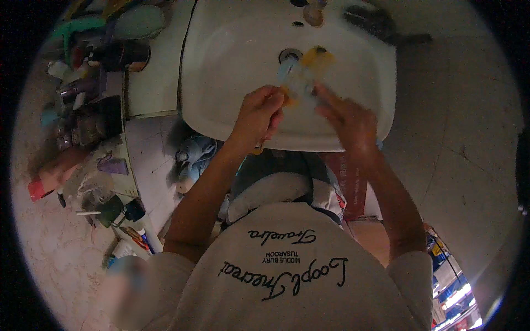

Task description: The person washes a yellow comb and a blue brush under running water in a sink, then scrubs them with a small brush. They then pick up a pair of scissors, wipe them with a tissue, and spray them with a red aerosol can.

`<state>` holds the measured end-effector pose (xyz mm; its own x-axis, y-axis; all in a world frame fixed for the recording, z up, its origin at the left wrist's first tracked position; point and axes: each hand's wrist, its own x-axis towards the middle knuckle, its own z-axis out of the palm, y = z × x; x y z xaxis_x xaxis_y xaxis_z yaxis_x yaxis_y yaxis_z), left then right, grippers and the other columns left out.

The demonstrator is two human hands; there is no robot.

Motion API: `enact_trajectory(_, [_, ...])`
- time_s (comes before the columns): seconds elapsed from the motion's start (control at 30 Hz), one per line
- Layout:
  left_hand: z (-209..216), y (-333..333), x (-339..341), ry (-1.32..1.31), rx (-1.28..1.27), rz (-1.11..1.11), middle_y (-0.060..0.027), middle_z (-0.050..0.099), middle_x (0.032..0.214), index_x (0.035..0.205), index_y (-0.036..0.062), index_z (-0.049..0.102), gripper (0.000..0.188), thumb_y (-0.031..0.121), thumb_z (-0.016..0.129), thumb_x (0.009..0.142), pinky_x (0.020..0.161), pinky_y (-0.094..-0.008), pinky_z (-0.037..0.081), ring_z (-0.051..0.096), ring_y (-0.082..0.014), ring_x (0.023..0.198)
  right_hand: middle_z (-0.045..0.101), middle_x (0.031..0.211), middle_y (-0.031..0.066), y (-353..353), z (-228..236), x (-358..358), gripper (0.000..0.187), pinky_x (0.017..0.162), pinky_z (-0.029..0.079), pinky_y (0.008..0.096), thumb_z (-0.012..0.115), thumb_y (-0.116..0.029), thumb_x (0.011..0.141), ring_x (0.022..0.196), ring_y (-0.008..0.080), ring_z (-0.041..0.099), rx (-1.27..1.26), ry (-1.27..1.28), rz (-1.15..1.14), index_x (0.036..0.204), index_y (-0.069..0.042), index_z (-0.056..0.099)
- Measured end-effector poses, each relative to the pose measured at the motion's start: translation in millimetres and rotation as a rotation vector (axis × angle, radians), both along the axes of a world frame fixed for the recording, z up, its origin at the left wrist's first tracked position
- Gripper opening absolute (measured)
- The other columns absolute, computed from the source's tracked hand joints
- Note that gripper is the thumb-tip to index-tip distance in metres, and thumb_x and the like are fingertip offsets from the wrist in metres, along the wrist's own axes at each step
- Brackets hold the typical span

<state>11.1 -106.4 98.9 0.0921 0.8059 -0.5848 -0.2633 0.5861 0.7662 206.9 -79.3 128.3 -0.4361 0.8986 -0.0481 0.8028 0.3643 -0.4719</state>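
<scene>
My left hand [259, 113] is closed over the front part of the sink. It grips a long thing with a yellow handle; a yellow loop [258, 149] shows below the fist. From the fist a pale, bluish-white and yellow part [301, 77], blurred by motion, reaches toward the drain; its kind I cannot make out. Close to that blurred part is my right hand [350, 118], its fingers pointing up and left and smeared by motion. Whether the right fingers hold anything is unclear. Both hands are above the white washbasin [215, 110].
A tap [313, 14] stands at the basin's far edge, with a round drain [290, 55] below it. A dark object [370, 25] rests at the far right rim. Left is a cluttered shelf with a dark can [130, 55]. Under the basin stands a red box [348, 185].
</scene>
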Motion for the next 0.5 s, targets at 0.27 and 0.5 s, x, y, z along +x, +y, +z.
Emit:
enact_trajectory(0.27, [-5, 0, -1, -0.086, -0.154, -0.057, 0.0015, 0.034, 0.042, 0.072, 0.0096, 0.045, 0.029, 0.035, 0.044, 0.087, 0.027, -0.0225, 0.019, 0.026, -0.0076, 0.029, 0.062, 0.091, 0.0132, -20, -6, -16, 0.043, 0.062, 0.047, 0.0292, 0.063, -0.016, 0.075, 0.071, 0.0215, 0.061, -0.085, 0.076, 0.017, 0.116, -0.019, 0.052])
enact_trajectory(0.5, [-3, 0, -5, -0.357, -0.197, -0.058, 0.0018, 0.029, 0.042, 0.071, 0.0098, 0.043, 0.030, 0.034, 0.038, 0.088, 0.027, -0.0224, 0.018, 0.022, -0.0071, 0.029, 0.062, 0.093, 0.0128, 16, -13, -17, 0.045, 0.065, 0.047, 0.0273, 0.064, -0.012, 0.074, 0.073, 0.0193, 0.061, 0.104, 0.194, -0.096, 0.117, -0.017, 0.052])
